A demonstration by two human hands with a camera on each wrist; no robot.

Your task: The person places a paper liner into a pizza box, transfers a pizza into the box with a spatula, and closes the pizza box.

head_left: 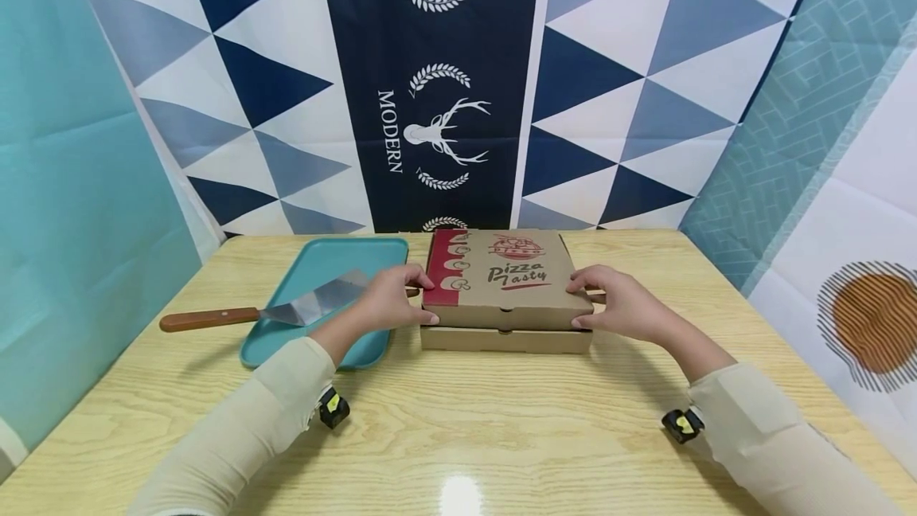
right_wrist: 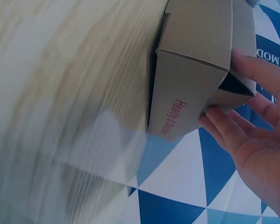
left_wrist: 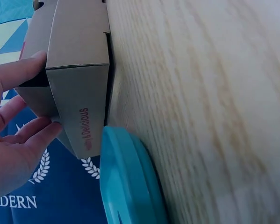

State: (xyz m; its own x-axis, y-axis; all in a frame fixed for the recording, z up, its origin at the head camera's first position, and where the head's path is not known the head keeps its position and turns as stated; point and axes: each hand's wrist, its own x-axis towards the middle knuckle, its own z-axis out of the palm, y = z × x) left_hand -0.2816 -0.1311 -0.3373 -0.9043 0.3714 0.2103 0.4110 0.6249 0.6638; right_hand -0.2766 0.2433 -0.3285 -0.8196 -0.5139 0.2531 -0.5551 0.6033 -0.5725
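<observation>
Two cardboard pizza boxes are stacked near the back of the table. The upper pizza box (head_left: 512, 277) has a red band and "Pizza Tasty" on its lid; the lower pizza box (head_left: 505, 341) lies beneath it. My left hand (head_left: 394, 297) grips the upper box at its near left corner, thumb at the front. At the near right corner my right hand (head_left: 626, 305) holds the same box likewise. Both wrist views show fingers against its sides, with a dark gap beside them. Red lettering marks the side of the lower box (left_wrist: 79, 112), also seen in the right wrist view.
Left of the boxes lies a teal tray (head_left: 368, 353), close to the lower box. A metal spatula (head_left: 304, 310) with a wooden handle rests across it, the handle jutting past the left rim. A patterned cloth (head_left: 437, 86) hangs behind the wooden table (head_left: 501, 420).
</observation>
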